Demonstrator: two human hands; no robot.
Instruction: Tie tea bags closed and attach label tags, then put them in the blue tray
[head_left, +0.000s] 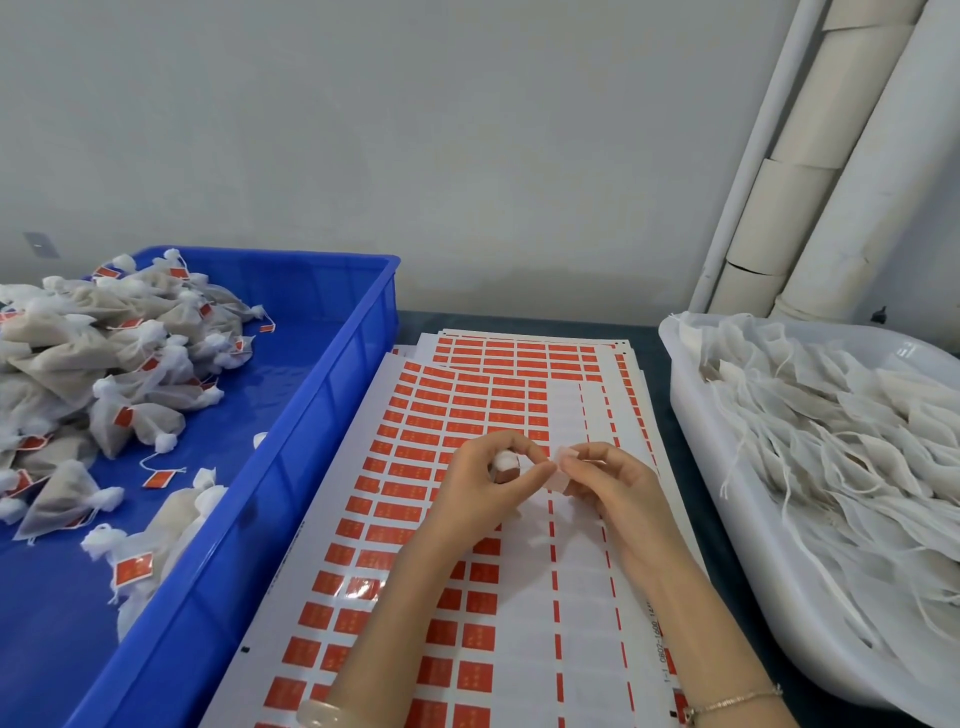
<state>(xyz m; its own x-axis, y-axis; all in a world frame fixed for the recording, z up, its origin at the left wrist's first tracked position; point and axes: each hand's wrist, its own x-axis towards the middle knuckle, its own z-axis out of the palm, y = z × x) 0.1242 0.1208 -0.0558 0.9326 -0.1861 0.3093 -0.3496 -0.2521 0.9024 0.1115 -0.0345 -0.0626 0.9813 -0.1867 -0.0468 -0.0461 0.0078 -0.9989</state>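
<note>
Both my hands meet over the label sheets (426, 431) at the middle of the table. My left hand (488, 483) curls its fingers round a small white tea bag top with a red bit (505, 464). My right hand (613, 488) pinches a pale label tag (565, 457) between thumb and fingertips, right beside the left fingertips. The blue tray (332, 374) stands to the left, with a heap of tied, tagged tea bags (104, 364) inside it.
A white tub (691, 415) full of untied tea bags (841, 447) with loose strings stands on the right. Several stacked sheets of red labels cover the dark table between tray and tub. Pale pipes (831, 156) run up the wall at the back right.
</note>
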